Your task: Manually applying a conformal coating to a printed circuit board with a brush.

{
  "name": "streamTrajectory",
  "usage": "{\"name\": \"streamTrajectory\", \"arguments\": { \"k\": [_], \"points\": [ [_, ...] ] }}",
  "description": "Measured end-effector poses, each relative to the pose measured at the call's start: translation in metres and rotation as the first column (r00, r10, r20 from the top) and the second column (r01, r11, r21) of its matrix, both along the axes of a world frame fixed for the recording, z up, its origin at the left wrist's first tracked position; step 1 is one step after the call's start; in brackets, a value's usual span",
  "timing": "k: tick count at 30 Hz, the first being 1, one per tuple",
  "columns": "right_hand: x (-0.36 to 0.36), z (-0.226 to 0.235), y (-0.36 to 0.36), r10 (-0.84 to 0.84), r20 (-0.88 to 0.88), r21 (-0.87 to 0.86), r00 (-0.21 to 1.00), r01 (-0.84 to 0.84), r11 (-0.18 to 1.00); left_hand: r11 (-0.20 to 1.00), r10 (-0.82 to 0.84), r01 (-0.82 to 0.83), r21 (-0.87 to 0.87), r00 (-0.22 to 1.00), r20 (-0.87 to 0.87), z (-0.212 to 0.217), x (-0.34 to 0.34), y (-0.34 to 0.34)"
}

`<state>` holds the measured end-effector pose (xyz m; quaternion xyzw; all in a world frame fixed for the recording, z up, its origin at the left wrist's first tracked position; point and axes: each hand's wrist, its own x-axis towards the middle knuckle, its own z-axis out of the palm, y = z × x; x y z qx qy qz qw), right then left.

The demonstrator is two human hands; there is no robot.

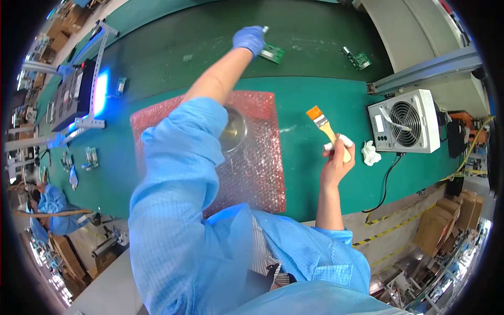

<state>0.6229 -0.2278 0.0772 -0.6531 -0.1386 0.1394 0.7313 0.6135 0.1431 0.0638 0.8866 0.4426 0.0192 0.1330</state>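
My left hand [249,40], in a blue glove, reaches out to the far side of the bench. Its fingers close on the edge of a small green circuit board [272,53], and a white part [265,29] sticks out past the fingertips. Nearer, at the right, my right hand [337,161] grips a flat paintbrush [326,127] by its pale wooden handle. White covers sit on some fingers of that hand. The orange bristles point up and away. A round clear dish [234,131] stands on pink bubble wrap [257,176], partly hidden by my left sleeve.
Another circuit board [360,60] lies far right. A white fan unit [403,123] stands at the right, with a crumpled white wipe [370,154] and black cable [391,181] by it. A dark machine [76,94] glows blue at the left. Another person [59,205] is at far left.
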Motion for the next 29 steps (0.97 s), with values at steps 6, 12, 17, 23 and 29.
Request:
{"name": "streamTrajectory", "arguments": {
  "k": [6,12,17,23,29],
  "points": [
    [-0.027,0.016,0.013,0.087,0.026,0.024,0.996,-0.087,0.996,0.976,0.216,-0.208,0.069,0.967,-0.136,0.007,-0.119,0.049],
    [-0.060,0.032,0.042,0.278,0.007,-0.017,0.960,-0.278,0.960,0.942,0.321,-0.326,-0.081,0.944,-0.073,-0.021,-0.178,0.061],
    [-0.083,0.026,0.073,0.510,0.066,-0.082,0.857,-0.505,0.859,0.922,0.374,-0.371,-0.113,0.927,0.009,-0.022,-0.181,0.035],
    [-0.097,0.010,0.085,0.557,0.018,-0.251,0.830,-0.535,0.807,0.918,0.329,-0.333,-0.216,0.943,-0.055,-0.034,-0.186,0.042],
    [-0.101,-0.005,0.089,0.669,-0.003,-0.378,0.744,-0.620,0.688,0.997,0.066,-0.059,-0.053,0.989,0.136,-0.136,-0.216,0.115]
  ]
}}
